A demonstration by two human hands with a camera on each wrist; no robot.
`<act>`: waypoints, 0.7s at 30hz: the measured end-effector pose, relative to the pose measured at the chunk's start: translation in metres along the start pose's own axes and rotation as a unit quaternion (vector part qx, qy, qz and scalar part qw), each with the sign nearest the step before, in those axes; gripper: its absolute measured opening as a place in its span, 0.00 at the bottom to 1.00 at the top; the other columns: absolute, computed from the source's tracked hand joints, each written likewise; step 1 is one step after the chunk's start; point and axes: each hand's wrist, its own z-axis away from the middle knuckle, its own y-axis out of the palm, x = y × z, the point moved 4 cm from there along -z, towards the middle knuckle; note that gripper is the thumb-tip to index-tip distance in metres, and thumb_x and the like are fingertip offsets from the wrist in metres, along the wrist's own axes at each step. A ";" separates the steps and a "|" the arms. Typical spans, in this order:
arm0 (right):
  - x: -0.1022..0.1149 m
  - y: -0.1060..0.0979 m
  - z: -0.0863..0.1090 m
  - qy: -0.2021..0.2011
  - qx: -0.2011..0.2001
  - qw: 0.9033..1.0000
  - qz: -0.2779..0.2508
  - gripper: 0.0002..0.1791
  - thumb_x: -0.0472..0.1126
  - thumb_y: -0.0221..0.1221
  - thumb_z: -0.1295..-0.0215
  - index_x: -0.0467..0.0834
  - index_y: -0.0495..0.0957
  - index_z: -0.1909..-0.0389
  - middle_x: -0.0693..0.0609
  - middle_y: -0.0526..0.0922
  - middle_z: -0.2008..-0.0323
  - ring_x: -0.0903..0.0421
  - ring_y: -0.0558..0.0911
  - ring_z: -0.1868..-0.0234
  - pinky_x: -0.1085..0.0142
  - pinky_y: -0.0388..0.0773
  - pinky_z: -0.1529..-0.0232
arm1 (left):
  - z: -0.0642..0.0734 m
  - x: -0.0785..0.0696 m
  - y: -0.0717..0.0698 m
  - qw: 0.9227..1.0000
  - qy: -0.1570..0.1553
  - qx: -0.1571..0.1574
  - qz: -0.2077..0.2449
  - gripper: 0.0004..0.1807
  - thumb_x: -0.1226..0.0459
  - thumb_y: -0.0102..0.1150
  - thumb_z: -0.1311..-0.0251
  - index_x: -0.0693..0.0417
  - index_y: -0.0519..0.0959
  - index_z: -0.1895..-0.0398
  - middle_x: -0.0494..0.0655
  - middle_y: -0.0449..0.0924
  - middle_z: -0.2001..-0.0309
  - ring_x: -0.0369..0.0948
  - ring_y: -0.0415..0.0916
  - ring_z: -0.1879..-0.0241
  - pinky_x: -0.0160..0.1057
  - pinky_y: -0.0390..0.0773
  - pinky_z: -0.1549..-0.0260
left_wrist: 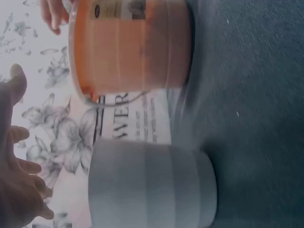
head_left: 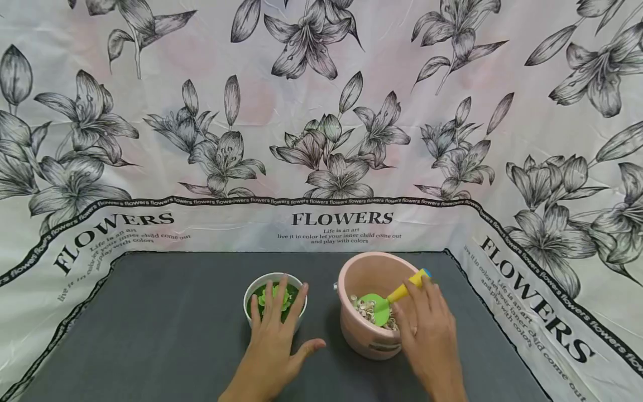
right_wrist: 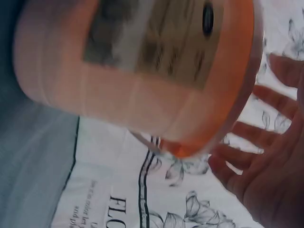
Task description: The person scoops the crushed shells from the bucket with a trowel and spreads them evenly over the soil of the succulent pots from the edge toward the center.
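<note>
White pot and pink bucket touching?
Apart. The head view shows a strip of bare grey tabletop between the white pot and the pink bucket.

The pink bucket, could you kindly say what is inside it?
The pink bucket holds small pale pieces and a green-bladed scoop. What lies beneath the blade or the top pieces is covered.

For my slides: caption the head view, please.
Left hand over a potted plant, right hand by a yellow-handled scoop in a pink bucket.
</note>
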 end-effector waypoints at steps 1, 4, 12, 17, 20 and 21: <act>-0.006 -0.002 -0.006 0.017 -0.002 1.000 0.006 0.28 0.39 0.68 0.34 0.40 0.77 0.33 0.31 0.75 0.31 0.25 0.73 0.32 0.26 0.71 0.45 | -0.002 -0.003 0.001 1.000 0.009 0.000 0.002 0.50 0.31 0.51 0.33 0.29 0.44 0.14 0.56 0.41 0.14 0.68 0.40 0.16 0.82 0.44 0.27; -0.028 -0.002 -0.024 0.096 0.045 0.994 0.023 0.31 0.46 0.61 0.25 0.35 0.71 0.28 0.30 0.73 0.31 0.25 0.73 0.33 0.26 0.71 0.44 | -0.011 -0.012 0.008 0.999 0.036 0.001 0.020 0.49 0.36 0.56 0.31 0.32 0.45 0.14 0.55 0.44 0.14 0.65 0.43 0.16 0.79 0.48 0.25; -0.054 0.016 -0.044 0.193 0.166 0.967 0.003 0.35 0.52 0.59 0.23 0.26 0.68 0.34 0.26 0.77 0.44 0.25 0.79 0.44 0.33 0.77 0.45 | -0.035 -0.033 0.044 0.995 0.051 0.057 0.071 0.47 0.39 0.56 0.28 0.53 0.56 0.16 0.59 0.54 0.17 0.59 0.56 0.18 0.66 0.62 0.23; -0.039 0.019 -0.043 0.166 0.110 0.976 -0.089 0.28 0.50 0.61 0.23 0.34 0.66 0.38 0.35 0.84 0.63 0.42 0.85 0.66 0.54 0.84 0.63 | -0.040 -0.040 0.060 0.994 0.052 0.062 0.076 0.46 0.37 0.56 0.29 0.58 0.62 0.19 0.61 0.54 0.17 0.61 0.57 0.19 0.67 0.60 0.22; -0.036 0.023 -0.043 0.188 0.119 0.956 -0.192 0.24 0.49 0.56 0.20 0.38 0.60 0.38 0.38 0.86 0.74 0.54 0.85 0.81 0.65 0.83 0.74 | -0.040 -0.041 0.061 0.995 0.051 0.041 0.069 0.44 0.40 0.60 0.31 0.58 0.66 0.21 0.61 0.57 0.19 0.61 0.60 0.20 0.68 0.59 0.23; -0.037 0.023 -0.043 0.203 0.113 0.948 -0.216 0.24 0.48 0.56 0.19 0.38 0.59 0.38 0.38 0.86 0.76 0.56 0.85 0.83 0.66 0.83 0.75 | -0.041 -0.041 0.061 0.996 0.053 0.036 0.063 0.44 0.40 0.61 0.31 0.57 0.68 0.22 0.60 0.58 0.19 0.61 0.61 0.21 0.68 0.59 0.23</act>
